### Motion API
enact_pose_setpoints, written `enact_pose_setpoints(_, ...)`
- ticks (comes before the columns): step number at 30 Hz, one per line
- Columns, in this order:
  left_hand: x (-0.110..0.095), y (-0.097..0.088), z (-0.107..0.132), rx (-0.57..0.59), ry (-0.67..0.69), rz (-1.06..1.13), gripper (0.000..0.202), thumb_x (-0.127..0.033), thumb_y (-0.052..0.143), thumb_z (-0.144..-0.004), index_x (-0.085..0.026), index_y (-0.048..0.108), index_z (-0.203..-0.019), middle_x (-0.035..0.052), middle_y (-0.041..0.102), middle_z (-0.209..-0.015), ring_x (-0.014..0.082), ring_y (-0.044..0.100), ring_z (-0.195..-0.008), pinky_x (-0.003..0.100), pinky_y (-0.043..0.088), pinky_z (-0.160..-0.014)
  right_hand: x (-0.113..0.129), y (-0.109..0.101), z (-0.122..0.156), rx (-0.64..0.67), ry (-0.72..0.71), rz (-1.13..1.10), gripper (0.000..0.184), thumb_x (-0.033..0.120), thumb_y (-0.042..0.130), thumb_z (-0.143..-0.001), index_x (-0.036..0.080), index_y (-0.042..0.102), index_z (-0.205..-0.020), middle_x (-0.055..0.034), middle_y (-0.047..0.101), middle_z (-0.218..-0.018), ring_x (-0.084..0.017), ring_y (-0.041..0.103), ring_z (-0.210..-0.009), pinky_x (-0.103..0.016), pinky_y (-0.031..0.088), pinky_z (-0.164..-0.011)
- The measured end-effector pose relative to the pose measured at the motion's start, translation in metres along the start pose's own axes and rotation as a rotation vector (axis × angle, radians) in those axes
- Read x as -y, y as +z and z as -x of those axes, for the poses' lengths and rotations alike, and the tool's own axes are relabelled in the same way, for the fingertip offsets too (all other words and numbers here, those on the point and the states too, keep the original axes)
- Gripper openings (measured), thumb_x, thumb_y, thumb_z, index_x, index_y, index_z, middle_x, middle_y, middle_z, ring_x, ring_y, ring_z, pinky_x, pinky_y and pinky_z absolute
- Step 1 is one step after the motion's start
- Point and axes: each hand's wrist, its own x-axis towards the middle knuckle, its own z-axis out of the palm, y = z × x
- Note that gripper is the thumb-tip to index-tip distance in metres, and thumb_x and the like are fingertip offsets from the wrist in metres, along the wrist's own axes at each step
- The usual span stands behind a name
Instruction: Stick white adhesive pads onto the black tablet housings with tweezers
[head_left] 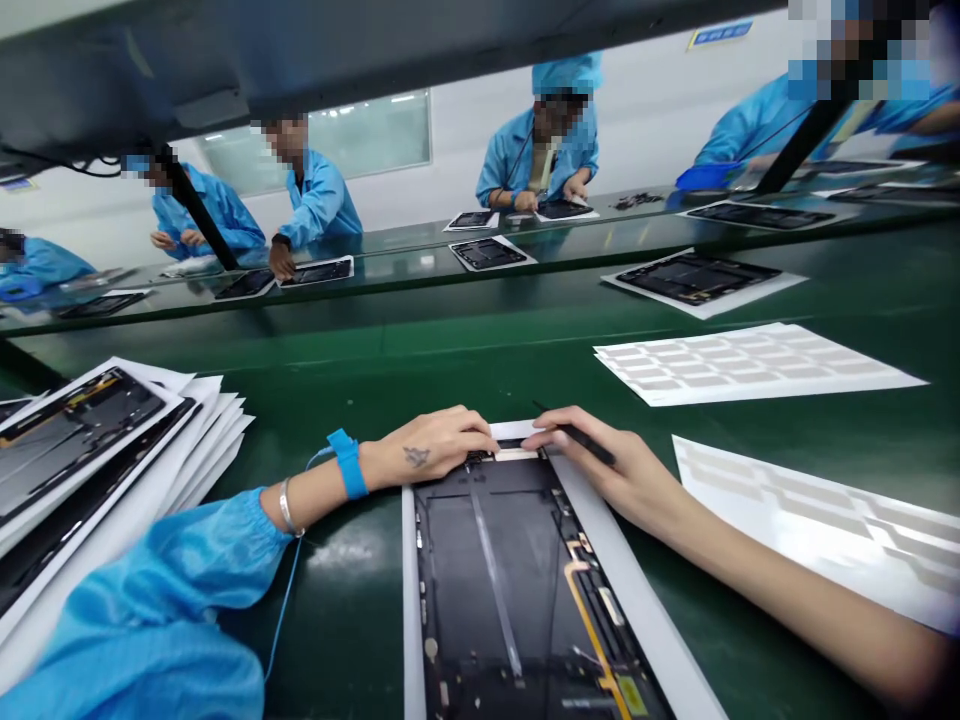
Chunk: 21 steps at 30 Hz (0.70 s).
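Note:
Before me a tablet housing (517, 560), dark inside with an orange flex cable (589, 625), lies open on white paper (660, 640). At its far end sits a narrow white strip (517, 454). My left hand (442, 445), fingers pressed together, has its fingertips on the strip's left end. My right hand (607, 460) is closed around slim black tweezers (589, 445), their thin end pointing up and left. Its thumb and forefinger touch the strip's right end. A blue strap (347, 465) with a cord circles my left wrist.
Left, tablet housings (82, 425) are stacked between paper sheets (202, 450). Right lie two sheets of pale stickers (750, 365). Another housing (697, 275) rests beyond them. Several co-workers in blue (540, 160) sit across the green bench (360, 370). A dark shelf (337, 60) hangs overhead.

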Motion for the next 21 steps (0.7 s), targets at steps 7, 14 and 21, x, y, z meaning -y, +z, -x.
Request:
enact_pose_setpoints(7, 0.001, 0.007, 0.003, -0.087, -0.056, 0.081, 0.035, -0.004, 0.037, -0.093, -0.017, 0.062, -0.114, 0.0088, 0.065, -0.113, 0.0193, 0.058, -0.105, 0.032, 0.047, -0.094, -0.001, 0.003, 0.003, 0.012, -0.109, 0.092, 0.021, 0.034, 0.04, -0.1, 0.026, 0.059, -0.107, -0.0055, 0.073, -0.103, -0.021, 0.068, -0.1, -0.036, 0.053, -0.088)
enact_pose_setpoints(14, 0.0, 0.01, 0.003, -0.114, -0.102, 0.09, 0.025, -0.007, 0.034, -0.096, -0.016, 0.056, -0.104, 0.007, 0.063, -0.1, 0.0186, 0.056, -0.097, 0.031, 0.045, -0.085, 0.001, 0.013, 0.006, 0.107, -0.232, 0.304, 0.026, 0.025, 0.039, -0.1, 0.028, 0.058, -0.117, -0.0077, 0.068, -0.112, -0.024, 0.061, -0.109, -0.041, 0.048, -0.089)
enact_pose_setpoints(21, -0.005, 0.006, 0.002, -0.086, -0.149, 0.004, 0.021, -0.01, 0.035, -0.097, -0.018, 0.053, -0.103, 0.0057, 0.062, -0.102, 0.0193, 0.054, -0.099, 0.032, 0.041, -0.086, 0.005, 0.002, 0.006, -0.061, -0.25, 0.35, 0.017, 0.022, 0.04, -0.101, 0.026, 0.054, -0.109, -0.0056, 0.073, -0.095, -0.022, 0.064, -0.093, -0.038, 0.045, -0.083)
